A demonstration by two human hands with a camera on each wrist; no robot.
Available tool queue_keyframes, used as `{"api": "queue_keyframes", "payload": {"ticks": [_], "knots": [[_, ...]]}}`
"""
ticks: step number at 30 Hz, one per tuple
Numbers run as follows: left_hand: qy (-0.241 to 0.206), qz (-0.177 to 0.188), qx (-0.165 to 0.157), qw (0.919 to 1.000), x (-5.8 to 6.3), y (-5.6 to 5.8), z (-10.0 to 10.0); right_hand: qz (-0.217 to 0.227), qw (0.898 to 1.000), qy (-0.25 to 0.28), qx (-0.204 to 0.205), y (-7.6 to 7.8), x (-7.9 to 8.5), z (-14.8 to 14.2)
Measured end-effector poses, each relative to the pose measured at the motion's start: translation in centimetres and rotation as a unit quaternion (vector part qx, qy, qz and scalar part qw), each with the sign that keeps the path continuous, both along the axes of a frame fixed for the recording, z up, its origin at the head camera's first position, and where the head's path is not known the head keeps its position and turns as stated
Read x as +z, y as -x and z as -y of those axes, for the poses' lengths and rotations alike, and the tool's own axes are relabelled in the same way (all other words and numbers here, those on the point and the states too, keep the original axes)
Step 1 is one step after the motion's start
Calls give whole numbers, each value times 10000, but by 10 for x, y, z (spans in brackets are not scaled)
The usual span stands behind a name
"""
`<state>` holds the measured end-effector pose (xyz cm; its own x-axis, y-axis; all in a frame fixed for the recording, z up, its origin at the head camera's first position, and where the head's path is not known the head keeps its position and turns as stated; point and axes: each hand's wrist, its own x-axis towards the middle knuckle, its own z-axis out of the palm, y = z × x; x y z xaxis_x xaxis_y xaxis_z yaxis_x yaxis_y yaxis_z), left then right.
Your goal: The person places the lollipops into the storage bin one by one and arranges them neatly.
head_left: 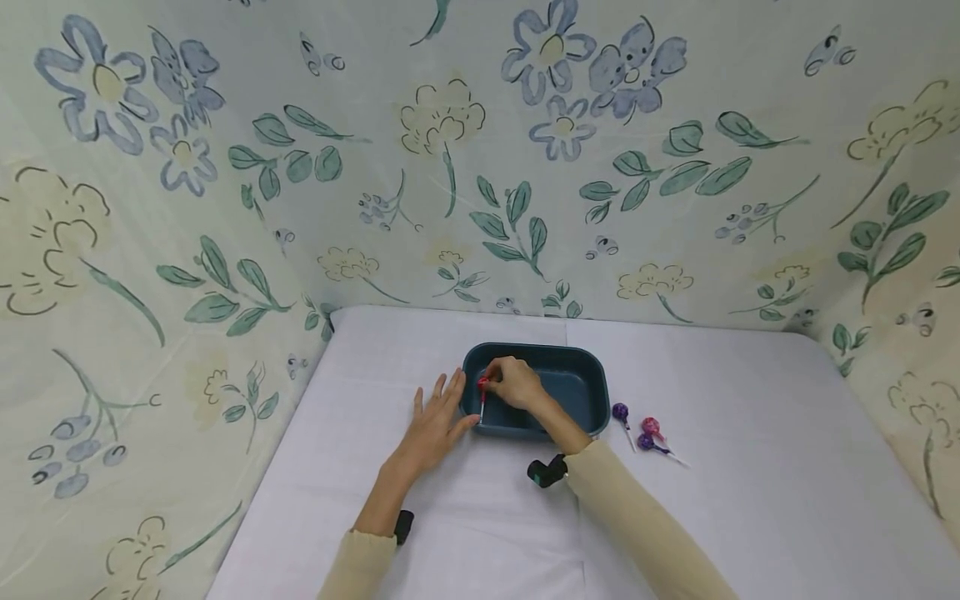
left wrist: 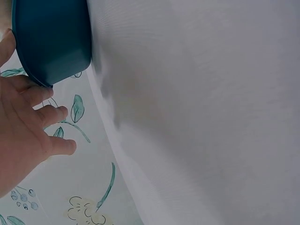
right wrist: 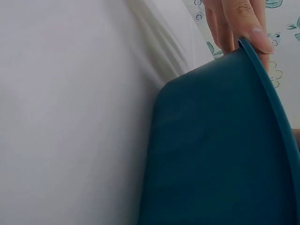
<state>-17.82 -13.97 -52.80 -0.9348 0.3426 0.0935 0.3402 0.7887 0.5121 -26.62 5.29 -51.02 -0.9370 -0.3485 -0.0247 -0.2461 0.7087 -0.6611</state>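
In the head view my right hand [head_left: 514, 383] reaches over the rim of a dark teal rectangular tub [head_left: 577, 392] and pinches a red lollipop [head_left: 483, 385] near its candy. The white stick points toward the tub's near left corner. My left hand [head_left: 431, 429] rests at the left end of the tub, fingers spread and straight, thumb at the near corner. The left wrist view shows the fingers of that left hand [left wrist: 23, 122] along the rim. Most of my right hand is hidden behind the tub wall in the right wrist view.
Right of the tub lie a purple lollipop [head_left: 619, 411], a pink lollipop [head_left: 651, 427] and another purple lollipop [head_left: 646, 442], the last two touching or overlapping. A white cloth [head_left: 750, 500] covers the table. Behind it hangs a floral curtain [head_left: 450, 233].
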Motion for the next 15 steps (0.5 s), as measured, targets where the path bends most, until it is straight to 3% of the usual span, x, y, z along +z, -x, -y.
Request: {"api": "queue_keyframes", "payload": {"ticks": [15], "knots": [[10, 21, 8, 10000, 1, 0, 0, 389, 9990, 201, 79, 2, -8, -1]]}}
